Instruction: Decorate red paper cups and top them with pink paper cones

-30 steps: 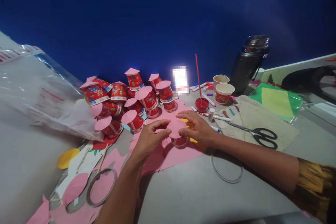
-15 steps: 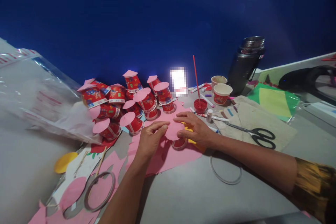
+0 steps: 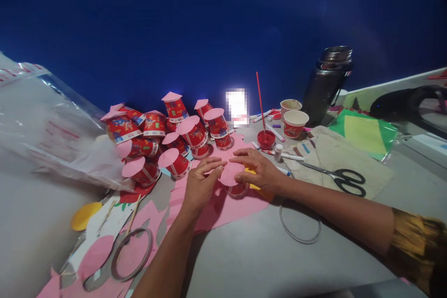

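A small red paper cup (image 3: 238, 189) stands upside down on pink paper (image 3: 223, 207) at the table's middle. A pink paper disc (image 3: 230, 173) lies on top of it. My left hand (image 3: 200, 184) pinches the disc's left edge with its fingertips. My right hand (image 3: 258, 170) presses on the disc's right side, fingers spread over it. Just behind the hands lies a heap of red cups with pink discs (image 3: 167, 137) stuck to their bases.
A red paint pot with a brush (image 3: 266, 138), two paper cups (image 3: 295, 123), markers, a black flask (image 3: 327, 84) and scissors (image 3: 344, 179) on cloth lie right. A clear plastic bag (image 3: 52, 125) lies left. Wire rings (image 3: 132, 253) and pink scraps lie near.
Both hands stay on the pink disc over the cup; the left fingers have closed in a little on its edge. The view has shifted slightly.
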A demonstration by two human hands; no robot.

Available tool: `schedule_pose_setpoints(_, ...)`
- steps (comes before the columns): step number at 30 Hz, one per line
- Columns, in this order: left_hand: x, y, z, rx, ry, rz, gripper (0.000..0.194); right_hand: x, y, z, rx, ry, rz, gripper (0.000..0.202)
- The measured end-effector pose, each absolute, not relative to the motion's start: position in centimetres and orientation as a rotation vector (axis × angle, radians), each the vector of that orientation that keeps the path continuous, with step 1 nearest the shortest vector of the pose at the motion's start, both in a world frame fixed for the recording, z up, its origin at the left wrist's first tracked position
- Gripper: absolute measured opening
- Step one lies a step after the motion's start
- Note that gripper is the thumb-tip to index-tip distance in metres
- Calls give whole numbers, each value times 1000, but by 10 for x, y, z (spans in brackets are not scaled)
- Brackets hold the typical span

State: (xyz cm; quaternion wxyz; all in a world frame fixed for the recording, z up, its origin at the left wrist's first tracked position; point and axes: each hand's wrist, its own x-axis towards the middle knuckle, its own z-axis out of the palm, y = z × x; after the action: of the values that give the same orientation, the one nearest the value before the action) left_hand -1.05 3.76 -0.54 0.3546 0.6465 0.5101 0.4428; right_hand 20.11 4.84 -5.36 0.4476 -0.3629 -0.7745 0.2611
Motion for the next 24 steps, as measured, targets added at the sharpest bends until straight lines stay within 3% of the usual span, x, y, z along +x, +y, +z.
schedule_pose_setpoints(10, -11, 38, -3, 1701, 1288, 1144, 17, 201, 51, -57, -887, -1978, 521, 48)
schedule_pose_setpoints(24, -12, 37, -3, 1762, 1316, 1115, 21, 200, 54, -56, -874, -2006, 492, 41)
